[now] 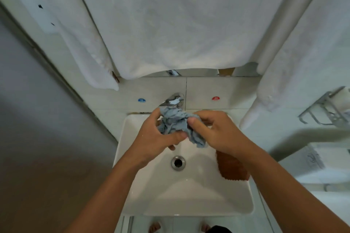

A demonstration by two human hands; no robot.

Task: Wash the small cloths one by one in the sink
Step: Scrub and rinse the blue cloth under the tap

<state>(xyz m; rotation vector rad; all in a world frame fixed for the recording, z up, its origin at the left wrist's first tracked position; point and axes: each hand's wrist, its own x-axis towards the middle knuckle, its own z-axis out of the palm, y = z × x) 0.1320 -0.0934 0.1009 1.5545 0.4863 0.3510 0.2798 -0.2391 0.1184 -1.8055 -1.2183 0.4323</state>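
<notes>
A crumpled grey-blue small cloth (pixel 175 123) is bunched between both hands over the white sink (pixel 189 200), just below the chrome tap (pixel 173 101). My left hand (pixel 157 136) grips its left side, thumb across the front. My right hand (pixel 214 130) grips its right side, and a loose end of the cloth hangs down between them. A brown small cloth (pixel 232 168) lies on the sink's right rim, partly hidden under my right forearm. The drain (pixel 178 162) sits open in the basin's middle.
White towels (pixel 170 24) hang over the wall above the tap. Blue (pixel 141 100) and red (pixel 215 98) stickers mark the tiles beside the tap. A metal rack (pixel 325 109) juts from the right wall. A toilet (pixel 320 161) stands at the right.
</notes>
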